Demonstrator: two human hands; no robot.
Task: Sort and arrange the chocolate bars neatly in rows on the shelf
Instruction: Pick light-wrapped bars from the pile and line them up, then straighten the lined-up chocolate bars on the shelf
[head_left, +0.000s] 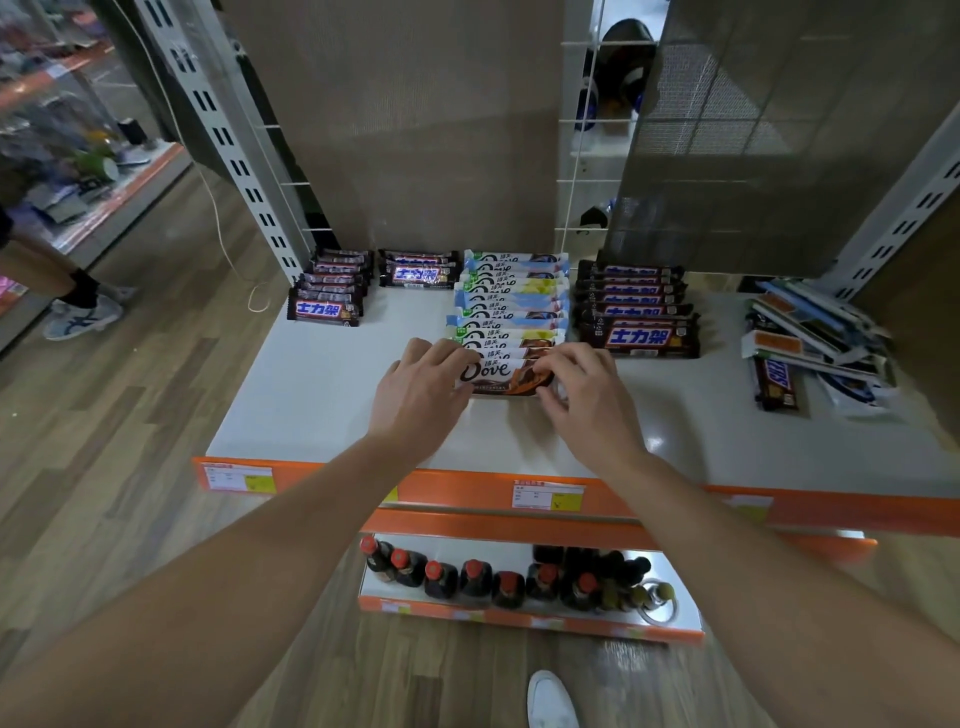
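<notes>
On the white shelf (311, 395), a brown Dove bar (501, 375) lies at the front of a central row of overlapping Dove bars (511, 299). My left hand (421, 387) grips its left end and my right hand (584, 395) its right end. Rows of dark Snickers bars stand at the far left (330, 291), back middle (420, 270) and right of the Dove row (636, 312). An unsorted pile of mixed bars (815, 338) lies at the shelf's right end, with one Snickers bar (775, 382) at its front.
The shelf has an orange front edge with price labels (548, 493). A lower shelf holds dark bottles with red caps (498, 577). White slotted uprights (234, 150) flank the shelf. Another person's leg and shoe (83, 312) stand at the left on the wooden floor.
</notes>
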